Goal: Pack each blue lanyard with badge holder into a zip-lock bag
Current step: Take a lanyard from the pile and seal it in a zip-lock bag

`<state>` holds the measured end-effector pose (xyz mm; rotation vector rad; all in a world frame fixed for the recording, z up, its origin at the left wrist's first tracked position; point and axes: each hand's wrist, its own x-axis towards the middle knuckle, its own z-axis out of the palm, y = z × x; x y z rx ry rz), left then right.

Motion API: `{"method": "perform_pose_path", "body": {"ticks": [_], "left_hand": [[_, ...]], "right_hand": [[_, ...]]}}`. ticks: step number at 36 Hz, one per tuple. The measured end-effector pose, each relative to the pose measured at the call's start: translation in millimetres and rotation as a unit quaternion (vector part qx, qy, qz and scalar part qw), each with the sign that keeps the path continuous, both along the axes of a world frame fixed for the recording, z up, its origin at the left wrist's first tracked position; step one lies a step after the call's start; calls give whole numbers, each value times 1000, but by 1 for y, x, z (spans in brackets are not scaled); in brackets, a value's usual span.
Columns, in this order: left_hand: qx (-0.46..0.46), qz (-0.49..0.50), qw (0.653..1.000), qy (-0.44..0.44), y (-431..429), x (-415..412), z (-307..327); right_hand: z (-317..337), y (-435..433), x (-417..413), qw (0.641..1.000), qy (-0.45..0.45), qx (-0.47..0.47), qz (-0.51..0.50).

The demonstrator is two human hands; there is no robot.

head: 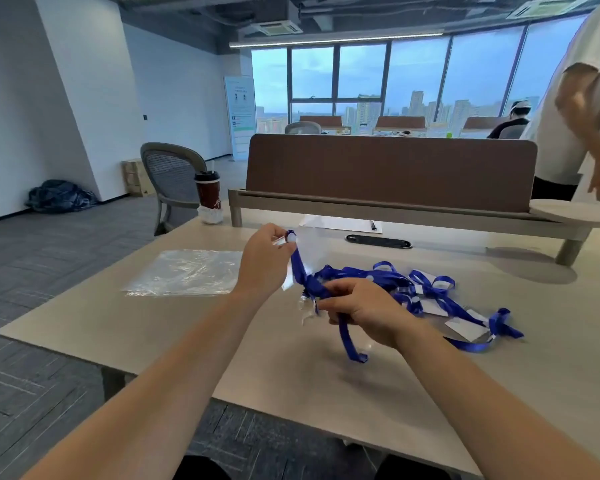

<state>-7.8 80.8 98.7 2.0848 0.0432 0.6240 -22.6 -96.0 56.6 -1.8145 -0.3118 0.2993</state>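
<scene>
The right hand point(361, 308), just left of the pile of blue lanyards point(430, 289), curls round one blue lanyard point(300, 268), probably to draw it free of the pile. The left hand point(264, 258) pinches its upper end. Zip-lock bags point(184, 271) lie flat farther left, within reach. Beyond the pile, the writing on the standing banner point(241, 116) is too small to read.

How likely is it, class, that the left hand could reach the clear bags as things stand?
Probably yes: the clear bags lie flat just beside the left hand, with nothing between. But it pinches a blue lanyard, so releasing that likely comes first.
</scene>
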Motion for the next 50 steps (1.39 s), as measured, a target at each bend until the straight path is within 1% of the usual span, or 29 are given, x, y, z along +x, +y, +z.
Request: {"method": "perform_pose_path", "body": {"ticks": [2, 3, 8, 10, 12, 15, 17, 23, 25, 28, 31, 33, 36, 40, 41, 43, 45, 47, 50], "left_hand": [[38, 11, 999, 3, 4, -1, -1], [54, 14, 998, 9, 6, 0, -2], [117, 1, 990, 75, 7, 4, -9], [128, -30, 986, 98, 7, 4, -11], [120, -71, 984, 116, 7, 2, -11], [174, -119, 970, 119, 4, -3, -6], [189, -160, 961, 125, 3, -6, -1], [154, -262, 939, 160, 1, -19, 9], [129, -282, 938, 157, 2, -22, 9], [58, -296, 942, 150, 2, -24, 9], [-18, -308, 939, 151, 2, -23, 6], [-59, -310, 936, 155, 0, -23, 2], [-133, -313, 927, 158, -5, -21, -5], [-224, -267, 926, 147, -12, -15, -9], [-217, -241, 936, 135, -13, -12, -10], [-158, -186, 964, 108, -13, -6, -13], [-133, -157, 974, 92, -14, -4, -15], [-123, -138, 979, 87, -14, -3, -16], [-123, -100, 985, 72, -13, -1, -16]], "right_hand": [[6, -2, 0, 997, -42, -60, 1], [9, -4, 1, 996, -57, -76, -1], [26, -18, 7, 992, -109, -65, -22], [33, -22, 10, 990, -128, -56, -31], [39, -25, 13, 987, -149, -47, -31], [47, -27, 15, 983, -175, -50, -31], [52, -28, 15, 980, -188, -55, -30], [59, -31, 16, 980, -188, -55, -25], [60, -32, 16, 985, -168, -36, -12], [57, -34, 16, 995, -85, 44, 17], [48, -36, 17, 987, 16, 153, 46], [41, -35, 13, 980, 63, 179, 61], [30, -28, 8, 975, 102, 194, 43], [15, -18, 4, 969, 106, 224, 24], [12, -15, 2, 968, 112, 226, 3], [8, -10, 0, 964, 125, 232, -40], [6, -7, 0, 956, 142, 248, -64], [3, -7, 1, 951, 159, 258, -62], [-1, -9, 1, 948, 189, 254, -20]]}}
